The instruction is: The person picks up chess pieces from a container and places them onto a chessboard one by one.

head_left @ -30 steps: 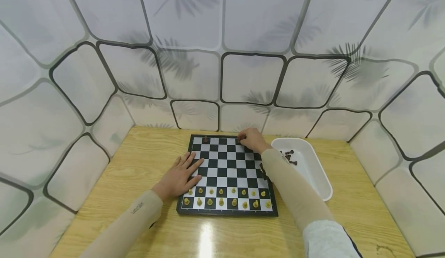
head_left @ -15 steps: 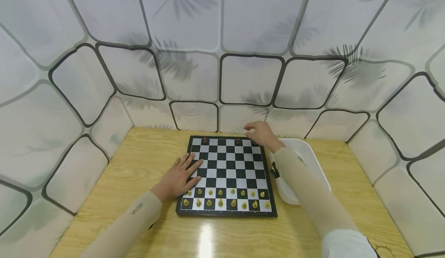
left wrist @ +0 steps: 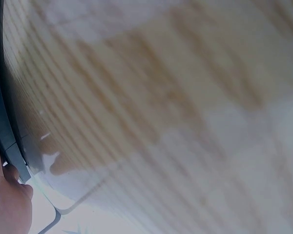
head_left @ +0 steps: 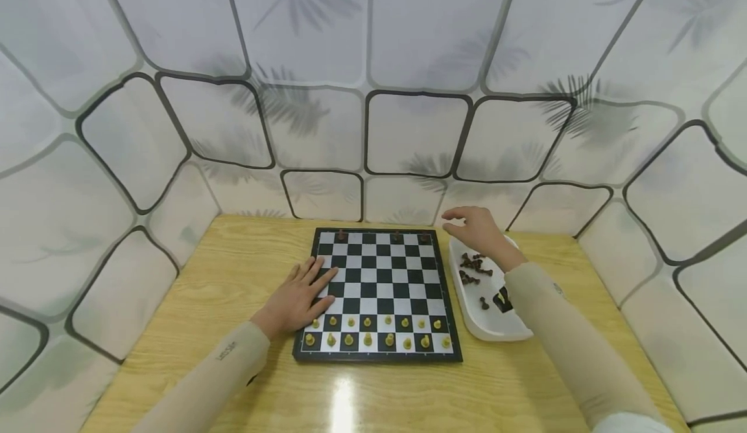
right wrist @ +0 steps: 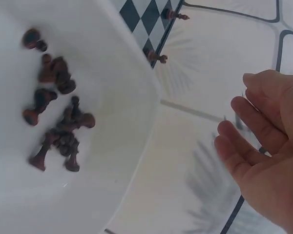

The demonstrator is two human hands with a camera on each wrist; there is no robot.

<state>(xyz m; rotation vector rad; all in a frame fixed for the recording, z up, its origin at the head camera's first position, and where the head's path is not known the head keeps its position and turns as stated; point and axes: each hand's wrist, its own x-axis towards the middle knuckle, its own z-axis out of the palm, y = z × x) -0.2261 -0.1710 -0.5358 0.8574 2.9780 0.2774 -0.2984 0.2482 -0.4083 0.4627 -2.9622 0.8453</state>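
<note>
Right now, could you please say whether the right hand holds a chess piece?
No, the right wrist view shows the right hand loosely curved and empty.

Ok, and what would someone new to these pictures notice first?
Probably the checkered chessboard on the table, two rows of yellow pieces along its near side. Then perhaps the white tray right of it, scattered with brown pieces. The left hand lies on the board's left side, the right hand by the tray's far end.
</note>
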